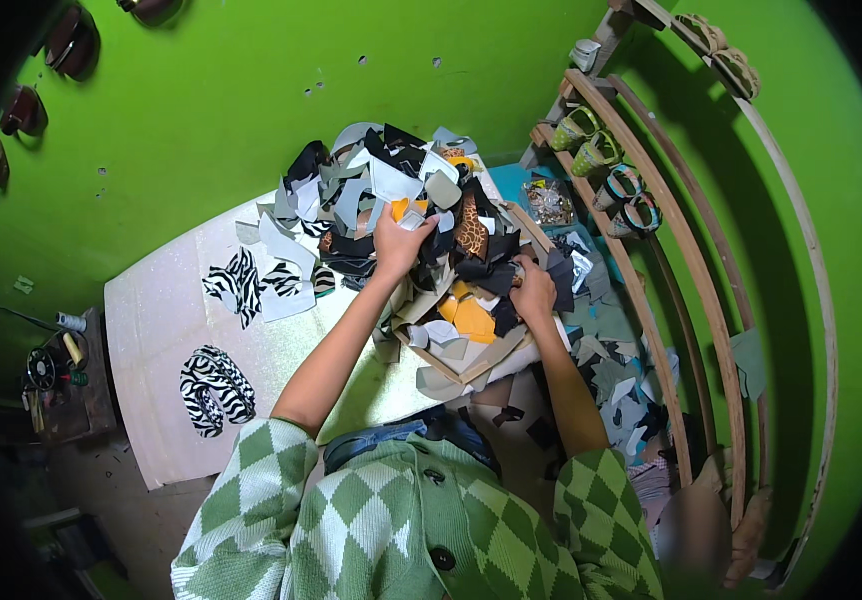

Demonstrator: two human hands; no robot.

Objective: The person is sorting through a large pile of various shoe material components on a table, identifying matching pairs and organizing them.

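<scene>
A big heap of cut material scraps (391,180) in grey, black, white, orange and leopard print covers the far part of a pale table (166,270). My left hand (401,243) is in the heap, closed on a small whitish scrap (413,219), with an orange scrap (399,208) beside it. Lower right, my right hand (534,292) has curled fingers at a small leopard-print piece (519,272), by the right side of a shallow wooden-edged tray (491,357). Inside this tray lie orange scraps (473,318), white and grey ones. A larger leopard-print scrap (472,226) sits between my hands.
Zebra-print scraps (239,285) and a zebra-print bundle (216,390) lie on the table's left. A wooden rack (641,150) with sandals (596,152) stands right, above scraps strewn on the floor (616,375). Left is a small stand (81,400) with spools; a green wall (221,100) closes the back.
</scene>
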